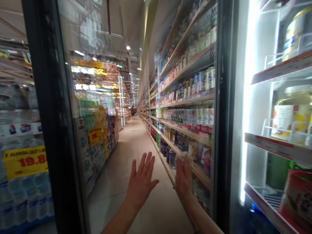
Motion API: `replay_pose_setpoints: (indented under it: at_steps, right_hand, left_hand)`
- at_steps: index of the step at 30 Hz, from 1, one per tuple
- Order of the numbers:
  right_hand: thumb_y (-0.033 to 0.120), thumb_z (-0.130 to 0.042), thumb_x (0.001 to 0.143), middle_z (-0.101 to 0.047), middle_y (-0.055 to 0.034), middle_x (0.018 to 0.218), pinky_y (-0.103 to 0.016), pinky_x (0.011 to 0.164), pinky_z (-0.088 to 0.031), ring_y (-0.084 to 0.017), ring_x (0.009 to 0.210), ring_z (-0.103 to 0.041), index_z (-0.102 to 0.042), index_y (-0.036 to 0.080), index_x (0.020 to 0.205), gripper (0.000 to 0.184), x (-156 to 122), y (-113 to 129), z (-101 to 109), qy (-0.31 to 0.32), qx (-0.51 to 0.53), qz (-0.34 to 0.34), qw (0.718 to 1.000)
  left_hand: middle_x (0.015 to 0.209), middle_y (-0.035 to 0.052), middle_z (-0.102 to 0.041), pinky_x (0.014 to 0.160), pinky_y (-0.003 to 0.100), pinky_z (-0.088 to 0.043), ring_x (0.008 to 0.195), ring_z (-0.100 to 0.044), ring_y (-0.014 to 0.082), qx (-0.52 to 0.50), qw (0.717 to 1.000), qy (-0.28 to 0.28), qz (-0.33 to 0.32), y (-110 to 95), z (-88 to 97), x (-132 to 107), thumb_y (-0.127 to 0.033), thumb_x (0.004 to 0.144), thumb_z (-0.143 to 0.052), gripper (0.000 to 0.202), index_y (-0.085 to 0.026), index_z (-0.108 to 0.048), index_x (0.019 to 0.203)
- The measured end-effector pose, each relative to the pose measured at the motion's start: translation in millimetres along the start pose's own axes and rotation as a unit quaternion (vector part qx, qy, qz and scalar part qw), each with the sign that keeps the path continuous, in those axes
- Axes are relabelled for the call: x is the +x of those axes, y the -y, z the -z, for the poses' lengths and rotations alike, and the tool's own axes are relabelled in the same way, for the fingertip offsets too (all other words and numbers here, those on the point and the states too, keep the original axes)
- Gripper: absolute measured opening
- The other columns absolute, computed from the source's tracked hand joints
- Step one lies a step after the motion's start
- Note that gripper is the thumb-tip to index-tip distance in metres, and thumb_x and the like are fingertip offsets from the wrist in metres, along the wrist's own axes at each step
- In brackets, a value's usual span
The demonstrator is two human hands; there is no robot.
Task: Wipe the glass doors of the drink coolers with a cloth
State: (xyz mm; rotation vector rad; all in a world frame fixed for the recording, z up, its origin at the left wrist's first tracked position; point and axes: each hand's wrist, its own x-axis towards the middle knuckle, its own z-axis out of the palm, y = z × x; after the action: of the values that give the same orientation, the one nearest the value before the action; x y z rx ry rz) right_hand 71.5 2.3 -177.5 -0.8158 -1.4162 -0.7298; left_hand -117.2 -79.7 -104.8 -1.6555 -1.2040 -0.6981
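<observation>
A glass door [114, 182] in a black frame stands before me, swung out from a lit cooler. Flat against or just short of the pane, my left hand [141, 182] has its fingers stretched and thumb out, holding nothing. My right hand [184, 180] is raised at the right part of the glass, smeared by motion. Over its fingertips shows a pale crumpled cloth [184, 156], pressed toward the pane; its exact kind is blurred.
Cooler shelves [280, 146] with bottles and a red pack [297, 198] are at right. Through the glass, or mirrored in it, run long drink shelves [187, 130] and an aisle with a distant person [133, 112]. Stacked water bottles [26, 195] with a yellow price sign [25, 161] stand left.
</observation>
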Motion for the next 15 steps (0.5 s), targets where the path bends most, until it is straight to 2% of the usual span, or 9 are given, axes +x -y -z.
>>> replay_pose_setpoints:
  at_steps: [2,4,7,9,11,13,15]
  right_hand:
    - [0.007,-0.040,0.086,-0.026,-0.0055,0.151,-0.051,0.104,-0.038,-0.027,0.137,-0.027,-0.027,0.030,0.143,0.062,-9.5,8.1,1.7,0.054,0.013,0.084,0.995]
    - [0.008,-0.041,0.086,-0.029,-0.0054,0.149,-0.051,0.104,-0.038,-0.027,0.137,-0.029,-0.027,0.031,0.142,0.063,-14.0,0.9,4.4,0.043,0.004,0.100,0.994]
    - [0.012,-0.040,0.088,-0.023,-0.0096,0.151,-0.059,0.103,-0.035,-0.031,0.139,-0.023,-0.019,0.026,0.145,0.062,-11.5,-15.7,6.4,-0.030,-0.027,-0.029,0.999]
    - [0.013,-0.039,0.089,-0.017,-0.0104,0.153,-0.062,0.102,-0.034,-0.032,0.139,-0.019,-0.017,0.025,0.146,0.062,-10.5,-12.4,5.9,-0.043,-0.027,-0.090,0.995]
    - [0.011,-0.039,0.087,-0.017,-0.0078,0.153,-0.059,0.102,-0.038,-0.031,0.139,-0.019,-0.020,0.028,0.145,0.063,-14.9,1.1,5.2,-0.006,-0.008,-0.046,0.999]
    - [0.007,-0.040,0.084,-0.022,-0.0044,0.152,-0.052,0.101,-0.042,-0.029,0.139,-0.023,-0.025,0.032,0.143,0.065,-23.1,11.3,5.6,0.045,0.008,0.052,0.998]
    - [0.006,-0.041,0.083,-0.026,-0.0037,0.151,-0.050,0.102,-0.042,-0.028,0.138,-0.026,-0.028,0.032,0.142,0.065,-29.7,8.1,7.2,0.069,0.004,0.096,0.993]
  left_hand:
    - [0.139,0.0131,-0.044,0.112,0.051,-0.014,0.135,-0.030,0.0285,-0.001,1.000,-0.002,-0.002,-1.4,-1.3,-3.7,-0.062,0.075,-0.053,0.080,-0.016,-0.037,0.138]
    - [0.139,0.0137,-0.044,0.112,0.052,-0.012,0.135,-0.030,0.0292,0.000,1.000,-0.004,0.002,-2.6,-2.3,-5.6,-0.064,0.074,-0.052,0.081,-0.016,-0.037,0.137]
    - [0.138,0.0135,-0.045,0.113,0.052,-0.006,0.134,-0.032,0.0291,0.006,1.000,-0.012,-0.005,-4.6,-3.0,-5.8,-0.065,0.074,-0.052,0.081,-0.015,-0.039,0.136]
    - [0.138,0.0143,-0.045,0.113,0.053,-0.004,0.133,-0.033,0.0298,0.012,1.000,-0.015,-0.005,-6.4,-3.1,-5.4,-0.063,0.075,-0.053,0.080,-0.014,-0.040,0.136]
    - [0.139,0.0150,-0.043,0.112,0.055,-0.005,0.133,-0.033,0.0314,0.014,1.000,-0.013,0.000,-8.1,-3.0,-5.7,-0.064,0.074,-0.054,0.080,-0.014,-0.040,0.135]
    - [0.140,0.0141,-0.042,0.111,0.056,-0.007,0.133,-0.033,0.0320,0.011,1.000,-0.009,0.004,-8.8,-3.0,-7.1,-0.065,0.071,-0.056,0.082,-0.017,-0.040,0.136]
    - [0.141,0.0120,-0.042,0.111,0.055,-0.009,0.133,-0.032,0.0312,0.007,1.000,-0.003,0.000,-8.3,-3.4,-9.6,-0.065,0.069,-0.058,0.083,-0.021,-0.039,0.137]
